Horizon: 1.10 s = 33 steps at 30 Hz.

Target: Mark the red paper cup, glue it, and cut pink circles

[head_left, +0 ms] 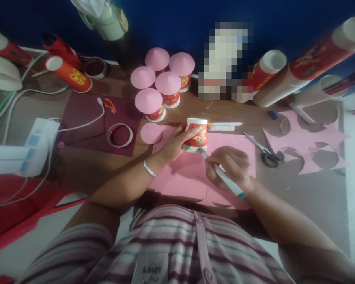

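My left hand [179,141] is wrapped round a short cardboard tube [197,135] with red patterned paper on it and white bands at both ends. Green marks show along its lower white band. In my right hand [230,165] is a white marker pen [228,182] with a green end, its tip at the tube's lower edge. Beneath both hands lies a sheet of pink paper [180,177]. Just behind the tube rest an orange-and-white pen [225,124] and a white marker [221,128]. A pink paper disc [151,133] lies left of the tube.
Several red tubes with pink cone tops [148,101] stand at the back. Scissors [268,154] and cut pink paper [304,138] lie to the right. At left are a tape roll [120,135], a power strip [41,146] and white cables. Tall tubes [313,55] stand back right.
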Tool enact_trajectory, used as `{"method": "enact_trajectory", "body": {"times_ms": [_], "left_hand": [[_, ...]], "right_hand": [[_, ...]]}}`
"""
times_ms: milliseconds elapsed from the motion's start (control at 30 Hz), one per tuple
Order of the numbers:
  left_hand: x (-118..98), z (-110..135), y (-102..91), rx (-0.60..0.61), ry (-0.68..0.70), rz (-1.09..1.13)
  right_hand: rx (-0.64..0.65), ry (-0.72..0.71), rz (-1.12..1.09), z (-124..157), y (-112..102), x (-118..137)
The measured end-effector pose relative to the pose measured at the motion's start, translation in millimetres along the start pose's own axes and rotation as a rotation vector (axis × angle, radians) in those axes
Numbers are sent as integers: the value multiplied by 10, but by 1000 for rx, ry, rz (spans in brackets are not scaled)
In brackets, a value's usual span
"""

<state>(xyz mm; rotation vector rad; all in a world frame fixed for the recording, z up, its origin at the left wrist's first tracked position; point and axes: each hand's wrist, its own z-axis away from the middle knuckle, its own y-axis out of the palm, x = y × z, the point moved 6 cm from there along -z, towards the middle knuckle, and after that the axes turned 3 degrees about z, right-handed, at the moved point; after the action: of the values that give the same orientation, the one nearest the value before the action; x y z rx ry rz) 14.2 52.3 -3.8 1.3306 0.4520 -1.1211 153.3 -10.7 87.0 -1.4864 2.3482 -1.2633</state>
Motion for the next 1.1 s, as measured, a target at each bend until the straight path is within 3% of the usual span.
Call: {"method": "enact_trajectory", "body": {"times_ms": [367, 767, 1100], "left_hand": [[-40, -3, 9, 20, 29, -65], [-58, -2, 1, -13, 48, -145], [1, -10, -16, 2, 35, -67]], "right_hand": [[-37, -30, -16, 9, 1, 33], [6, -27, 14, 28, 47, 29], [0, -24, 39, 22, 64, 19]]}}
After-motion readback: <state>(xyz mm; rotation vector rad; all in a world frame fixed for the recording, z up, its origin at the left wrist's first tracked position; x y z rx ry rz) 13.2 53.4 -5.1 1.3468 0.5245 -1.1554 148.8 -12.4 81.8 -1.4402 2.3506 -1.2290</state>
